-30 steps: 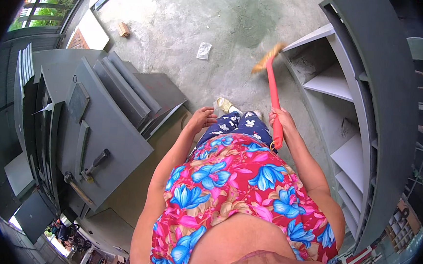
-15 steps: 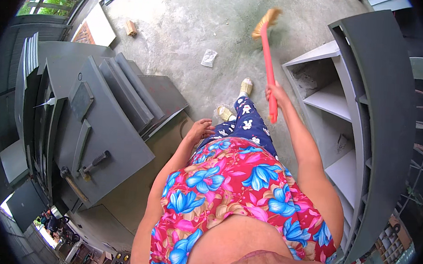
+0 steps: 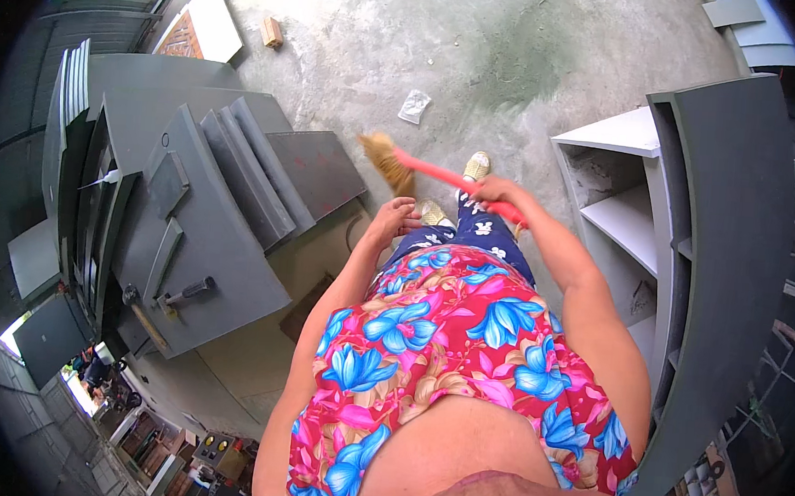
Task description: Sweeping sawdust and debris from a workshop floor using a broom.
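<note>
A short hand broom with a red handle (image 3: 433,168) and tan bristles (image 3: 386,161) lies across the view in front of my feet. My right hand (image 3: 504,196) is wrapped round the handle near its end. The bristles, slightly blurred, point to the left, just beyond my left hand. My left hand (image 3: 394,220) hangs beside my thigh, with loosely bent fingers apart and nothing in them. On the concrete floor (image 3: 354,79) past the broom lies a small crumpled whitish packet (image 3: 414,106).
Dark grey panels (image 3: 203,262) are stacked on the left, with a hammer (image 3: 145,318) and a dark-handled tool (image 3: 193,291) on top. A grey shelf cabinet (image 3: 723,271) stands close on my right. A wood block (image 3: 271,33) lies farther off.
My right hand has swung the broom from the far right to the left, toward my feet. My left hand stays near my thigh, slightly raised.
</note>
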`<state>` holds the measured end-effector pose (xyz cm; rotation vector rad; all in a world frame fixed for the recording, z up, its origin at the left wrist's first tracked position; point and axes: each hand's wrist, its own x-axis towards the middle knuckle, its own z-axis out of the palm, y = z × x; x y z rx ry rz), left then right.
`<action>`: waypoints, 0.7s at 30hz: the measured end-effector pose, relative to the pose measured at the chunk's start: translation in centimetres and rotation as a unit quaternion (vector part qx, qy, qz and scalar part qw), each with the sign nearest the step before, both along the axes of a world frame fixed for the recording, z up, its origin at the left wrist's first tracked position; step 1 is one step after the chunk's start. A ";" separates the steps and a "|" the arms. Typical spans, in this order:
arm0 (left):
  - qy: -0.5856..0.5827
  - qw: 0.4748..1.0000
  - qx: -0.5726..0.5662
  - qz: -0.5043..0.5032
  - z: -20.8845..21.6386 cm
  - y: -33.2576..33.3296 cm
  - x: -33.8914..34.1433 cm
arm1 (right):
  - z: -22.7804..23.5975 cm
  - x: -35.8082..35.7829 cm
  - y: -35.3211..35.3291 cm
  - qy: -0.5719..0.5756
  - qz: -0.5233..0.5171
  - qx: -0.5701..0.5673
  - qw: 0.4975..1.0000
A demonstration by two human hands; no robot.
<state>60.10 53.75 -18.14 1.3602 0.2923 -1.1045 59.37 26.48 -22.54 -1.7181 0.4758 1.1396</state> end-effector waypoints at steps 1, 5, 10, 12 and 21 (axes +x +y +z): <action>-0.002 1.000 -0.006 0.009 0.1 0.0 0.0 | 0.3 0.7 -2.0 0.003 -0.013 -0.023 1.000; -0.006 1.000 0.003 0.010 -0.3 0.4 0.0 | 2.6 3.5 -9.8 -0.082 -0.116 -0.156 0.977; 0.005 1.000 -0.003 -0.003 -1.3 0.0 -0.4 | 3.1 4.7 -12.3 -0.265 -0.170 -0.224 0.922; 0.007 1.000 -0.003 0.005 -1.9 0.4 -1.0 | 3.5 2.8 -9.2 -0.280 -0.164 -0.245 0.914; 0.015 1.000 0.000 0.025 -2.3 1.2 0.4 | 7.2 -7.0 -3.1 -0.001 -0.038 0.075 0.996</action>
